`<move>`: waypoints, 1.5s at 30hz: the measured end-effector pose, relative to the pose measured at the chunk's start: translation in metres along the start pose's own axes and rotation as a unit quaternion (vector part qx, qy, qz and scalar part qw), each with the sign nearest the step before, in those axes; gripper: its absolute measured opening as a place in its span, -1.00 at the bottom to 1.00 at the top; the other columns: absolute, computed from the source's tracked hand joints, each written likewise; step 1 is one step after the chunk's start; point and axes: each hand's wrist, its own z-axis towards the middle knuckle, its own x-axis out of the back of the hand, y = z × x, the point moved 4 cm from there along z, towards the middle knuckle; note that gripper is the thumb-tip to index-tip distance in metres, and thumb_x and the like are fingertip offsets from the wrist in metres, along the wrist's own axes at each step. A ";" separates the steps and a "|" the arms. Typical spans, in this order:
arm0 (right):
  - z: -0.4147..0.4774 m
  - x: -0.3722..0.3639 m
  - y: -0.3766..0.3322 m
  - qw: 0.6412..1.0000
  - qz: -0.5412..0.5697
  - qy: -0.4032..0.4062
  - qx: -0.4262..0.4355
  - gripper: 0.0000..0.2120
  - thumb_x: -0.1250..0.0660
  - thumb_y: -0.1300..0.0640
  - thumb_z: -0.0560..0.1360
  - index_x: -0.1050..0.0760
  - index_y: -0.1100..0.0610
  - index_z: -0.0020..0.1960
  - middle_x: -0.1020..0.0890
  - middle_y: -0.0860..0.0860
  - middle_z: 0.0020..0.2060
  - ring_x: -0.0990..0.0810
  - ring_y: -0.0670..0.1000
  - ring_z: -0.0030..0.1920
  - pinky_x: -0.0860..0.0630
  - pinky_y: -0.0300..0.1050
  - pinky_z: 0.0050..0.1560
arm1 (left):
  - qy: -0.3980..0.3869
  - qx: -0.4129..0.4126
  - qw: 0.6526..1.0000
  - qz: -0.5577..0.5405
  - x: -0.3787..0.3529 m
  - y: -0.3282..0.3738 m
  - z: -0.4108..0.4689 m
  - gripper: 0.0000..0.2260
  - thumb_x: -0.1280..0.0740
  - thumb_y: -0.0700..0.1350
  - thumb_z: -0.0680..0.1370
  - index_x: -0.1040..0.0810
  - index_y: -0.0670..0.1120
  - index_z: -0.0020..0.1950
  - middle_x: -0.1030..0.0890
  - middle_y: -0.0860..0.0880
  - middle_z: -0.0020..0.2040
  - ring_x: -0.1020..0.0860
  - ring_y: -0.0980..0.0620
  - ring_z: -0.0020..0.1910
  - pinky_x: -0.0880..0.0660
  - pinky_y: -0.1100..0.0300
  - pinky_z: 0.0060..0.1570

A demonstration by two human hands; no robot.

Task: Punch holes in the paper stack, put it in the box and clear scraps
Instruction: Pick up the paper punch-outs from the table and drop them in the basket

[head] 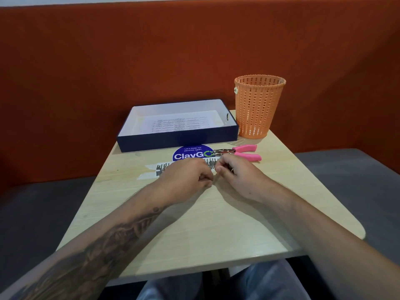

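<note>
A dark blue box (pixel 177 138) stands open at the far side of the table, with printed paper (pixel 179 123) lying flat inside it. A pink-handled hole punch (pixel 240 152) lies to the right of a round blue sticker (pixel 190 153). Strips of paper scrap (pixel 151 172) with dark markings lie across the table's middle. My left hand (pixel 186 177) rests over the strips with its fingers curled and pinched. My right hand (pixel 236 174) sits beside it, fingertips pinched together near the strips' right end. What the fingers hold is hidden.
An orange perforated waste basket (pixel 258 107) stands at the far right corner, next to the box. The wooden table (pixel 205 230) ends close to my lap. An orange padded wall rises behind it, and grey seats lie on both sides.
</note>
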 end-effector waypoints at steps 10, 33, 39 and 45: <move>0.000 0.001 0.002 1.000 0.001 0.010 -0.015 -0.88 -0.26 0.18 0.65 -0.50 0.10 -0.06 -0.62 -0.03 -0.16 -0.52 -0.08 -0.16 -0.41 -0.23 -0.18 | -0.029 -0.091 0.992 0.081 -0.008 0.009 0.006 -0.90 -0.20 -0.07 0.65 -0.48 0.00 -0.03 -0.50 0.06 -0.02 -0.45 0.03 0.00 -0.48 0.03 -0.05; 0.088 0.169 -0.020 0.990 -0.037 0.134 -0.029 -0.83 -0.20 0.02 0.70 -0.52 0.00 0.00 -0.59 -0.03 -0.16 -0.52 -0.05 -0.17 -0.41 -0.16 -0.25 | 0.106 0.008 0.945 -0.310 0.105 -0.005 0.152 -0.84 -0.20 -0.07 0.71 -0.53 -0.02 -0.02 -0.52 0.04 -0.18 -0.44 0.09 -0.21 -0.43 0.16 -0.12; 0.144 0.211 0.015 0.980 -0.109 0.146 -0.082 -0.84 -0.21 0.01 0.69 -0.56 -0.01 0.09 -0.60 -0.08 -0.07 -0.52 -0.14 -0.13 -0.35 -0.21 -0.28 | 0.103 -0.013 0.961 -0.255 0.120 0.017 0.239 -0.85 -0.24 -0.10 0.70 -0.59 -0.05 0.02 -0.58 0.08 -0.12 -0.51 0.13 -0.12 -0.43 0.24 -0.17; 0.163 0.221 0.047 0.977 -0.133 0.122 -0.110 -0.85 -0.27 0.03 0.67 -0.60 -0.03 0.02 -0.64 -0.09 -0.12 -0.59 -0.08 -0.12 -0.41 -0.20 -0.30 | 0.075 -0.004 0.963 -0.257 0.108 0.018 0.281 -0.85 -0.34 -0.12 0.65 -0.68 -0.11 -0.02 -0.68 -0.02 -0.12 -0.61 0.07 -0.11 -0.53 0.22 -0.16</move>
